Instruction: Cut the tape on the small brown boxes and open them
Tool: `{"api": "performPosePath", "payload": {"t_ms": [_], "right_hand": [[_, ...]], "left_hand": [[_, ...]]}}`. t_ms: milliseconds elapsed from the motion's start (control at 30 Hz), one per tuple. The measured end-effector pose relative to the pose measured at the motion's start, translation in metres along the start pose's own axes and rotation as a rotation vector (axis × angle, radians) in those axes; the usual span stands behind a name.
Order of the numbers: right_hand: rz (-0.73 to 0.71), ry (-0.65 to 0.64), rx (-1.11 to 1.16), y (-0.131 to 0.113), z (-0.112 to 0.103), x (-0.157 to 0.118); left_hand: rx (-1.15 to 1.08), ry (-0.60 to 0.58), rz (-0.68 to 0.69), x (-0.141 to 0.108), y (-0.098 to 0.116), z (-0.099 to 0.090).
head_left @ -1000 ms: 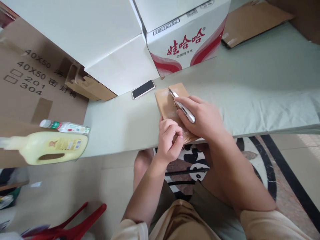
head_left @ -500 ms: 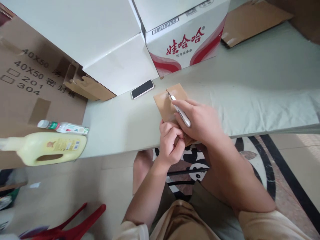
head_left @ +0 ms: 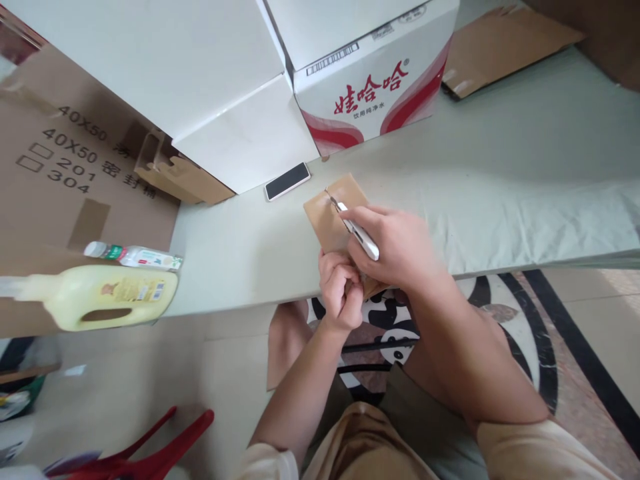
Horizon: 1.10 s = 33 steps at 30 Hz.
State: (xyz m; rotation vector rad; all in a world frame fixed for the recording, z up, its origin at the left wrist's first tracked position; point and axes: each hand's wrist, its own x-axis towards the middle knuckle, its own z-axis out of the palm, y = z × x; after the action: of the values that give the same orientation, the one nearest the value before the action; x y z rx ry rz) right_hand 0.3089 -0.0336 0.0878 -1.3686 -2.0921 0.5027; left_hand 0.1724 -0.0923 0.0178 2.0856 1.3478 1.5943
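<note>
A flat tan piece of cardboard (head_left: 325, 220) lies near the table's front edge, a slit running in from its far edge. My right hand (head_left: 395, 243) is closed around a white utility knife (head_left: 361, 233), whose blade touches the cardboard at the slit. Fingers curled, my left hand (head_left: 343, 287) grips the cardboard's near part. That part is mostly hidden under both hands.
Behind the cardboard lies a phone (head_left: 288, 181), close to white boxes (head_left: 250, 127) and a red-and-white carton (head_left: 370, 100). A yellow jug (head_left: 115, 297) and a small bottle (head_left: 135, 257) are at left, beside a large brown carton (head_left: 45, 220). Flattened cardboard (head_left: 510, 50) lies at back right.
The knife's blade and the cardboard sit slightly lower and further left in view. My right hand has drawn a little toward me with the knife; my left hand still grips the cardboard.
</note>
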Motion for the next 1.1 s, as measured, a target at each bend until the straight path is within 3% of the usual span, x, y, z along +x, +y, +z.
{"api": "performPosePath", "payload": {"t_ms": [300, 700, 800, 933, 1100], "right_hand": [[-0.032, -0.087, 0.071, -0.001, -0.008, 0.001], [0.057, 0.209, 0.348, 0.001, -0.004, -0.005], [0.019, 0.286, 0.354, 0.000, -0.008, -0.009], [0.016, 0.295, 0.314, 0.000, -0.013, -0.013], [0.004, 0.206, 0.219, 0.004, -0.023, -0.016]], "left_hand": [[0.007, 0.019, -0.002, -0.003, -0.004, 0.002], [0.129, -0.031, -0.016, -0.004, -0.008, 0.001], [0.158, -0.067, 0.008, 0.002, -0.010, 0.002], [0.036, -0.044, 0.046, 0.011, -0.011, 0.004], [0.080, -0.087, -0.014, 0.019, -0.012, 0.007]]}}
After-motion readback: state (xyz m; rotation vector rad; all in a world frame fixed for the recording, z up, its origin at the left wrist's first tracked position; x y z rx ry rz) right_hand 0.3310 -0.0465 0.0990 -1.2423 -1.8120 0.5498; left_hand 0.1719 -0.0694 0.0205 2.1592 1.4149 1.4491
